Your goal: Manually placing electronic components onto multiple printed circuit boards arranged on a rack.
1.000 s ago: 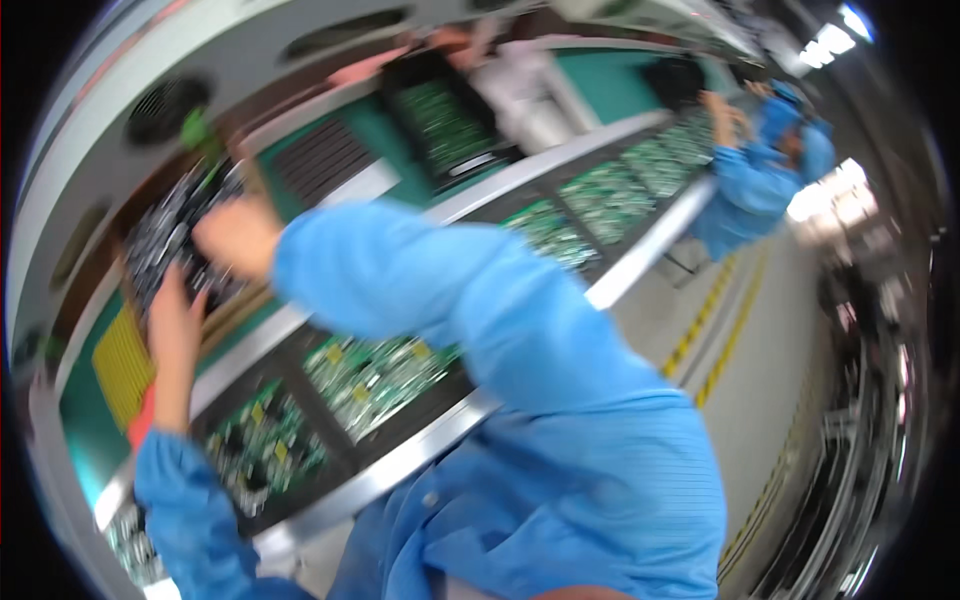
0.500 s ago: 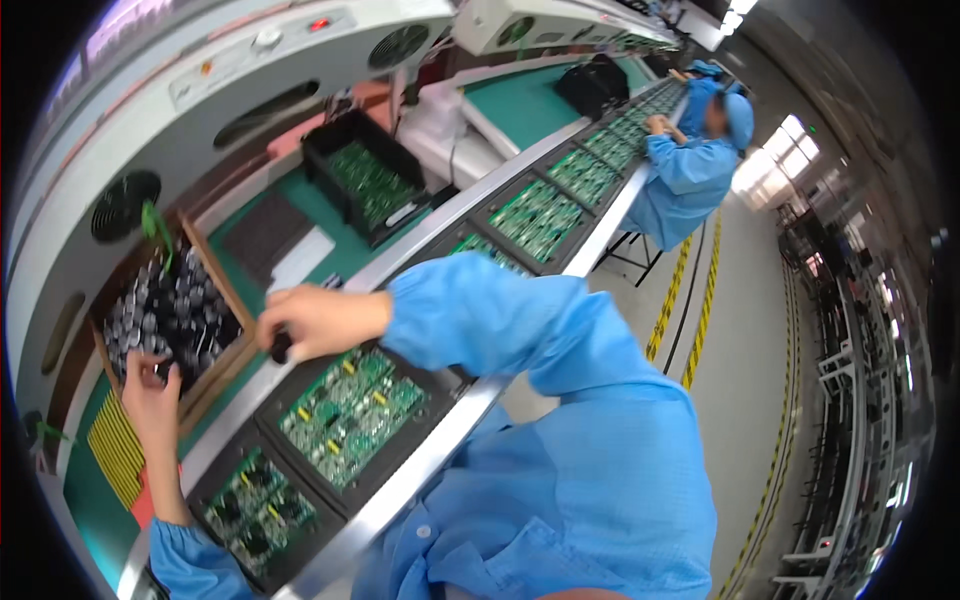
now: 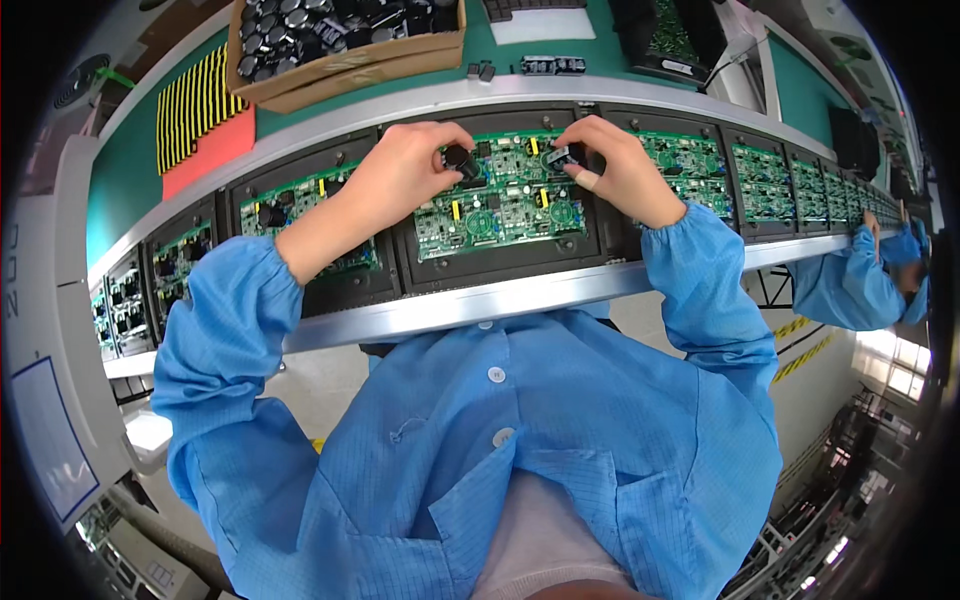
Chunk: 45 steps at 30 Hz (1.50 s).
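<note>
Both hands (image 3: 500,170) now pinch components over the circuit board (image 3: 500,205).

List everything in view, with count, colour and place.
circuit boards: a long row, green, in black trays along the line
rail: one, silver, along the near edge of the line
box: one, brown cardboard, full of black parts, behind the line at left
striped pad: one, yellow and black, left of the box
co-worker: one, blue sleeve, far right
left hand: pinches a black part over the centre board
right hand: pinches a small black part over the same board
</note>
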Each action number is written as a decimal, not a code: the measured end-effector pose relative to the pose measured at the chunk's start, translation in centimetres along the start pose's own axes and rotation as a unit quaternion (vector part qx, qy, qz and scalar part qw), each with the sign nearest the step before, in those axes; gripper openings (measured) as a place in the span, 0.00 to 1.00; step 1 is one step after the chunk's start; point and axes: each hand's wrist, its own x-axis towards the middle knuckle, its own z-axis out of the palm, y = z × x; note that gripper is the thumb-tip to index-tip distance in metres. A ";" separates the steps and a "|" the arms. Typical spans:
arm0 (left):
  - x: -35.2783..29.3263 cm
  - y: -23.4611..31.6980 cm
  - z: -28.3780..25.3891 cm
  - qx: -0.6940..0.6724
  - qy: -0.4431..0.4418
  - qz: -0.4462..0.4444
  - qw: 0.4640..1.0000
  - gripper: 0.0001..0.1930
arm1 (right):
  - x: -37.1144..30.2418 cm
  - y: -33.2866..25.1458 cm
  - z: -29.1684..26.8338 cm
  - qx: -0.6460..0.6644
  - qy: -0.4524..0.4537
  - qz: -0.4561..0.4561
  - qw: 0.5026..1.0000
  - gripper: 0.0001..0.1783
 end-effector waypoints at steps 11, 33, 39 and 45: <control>1.4 -2.4 2.6 0.091 -0.002 0.072 0.993 0.19 | 0.4 1.5 1.3 -0.053 -0.007 0.005 0.999 0.20; 7.7 -5.6 -10.1 0.305 0.115 0.095 0.941 0.21 | 19.5 -3.8 -2.2 -0.315 0.151 -0.225 0.909 0.13; 8.5 -4.8 -10.1 0.226 0.109 0.091 0.964 0.20 | 23.8 -0.2 0.1 -0.482 0.117 -0.161 0.853 0.14; 6.2 -2.7 -9.7 0.109 0.206 0.129 0.964 0.15 | 20.2 -4.5 -3.1 -0.318 0.130 -0.188 0.920 0.13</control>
